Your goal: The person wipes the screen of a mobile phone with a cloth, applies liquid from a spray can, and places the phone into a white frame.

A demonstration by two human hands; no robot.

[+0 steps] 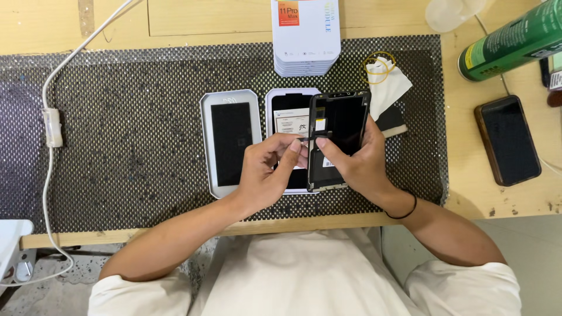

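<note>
Nearest to me, my left hand (266,169) pinches the end of a thin flex ribbon (305,139) between thumb and forefinger, and my right hand (357,164) grips the phone screen panel (339,126) by its right edge, thumb pressed on the back. I hold the panel tilted just above the mat (117,146), over an open white tray (280,108). I judge the step in hand to be handling that ribbon on the panel's back; the next move calls for a light, steady pull without creasing it. The panel shows its dark back, a narrow frame and small white labels. Beside it lies a second white tray (230,143) with a dark insert. Farther off stand a stack of white boxes (305,41), a cloth (389,88), a dark phone (508,140) and a green can (512,41).
</note>
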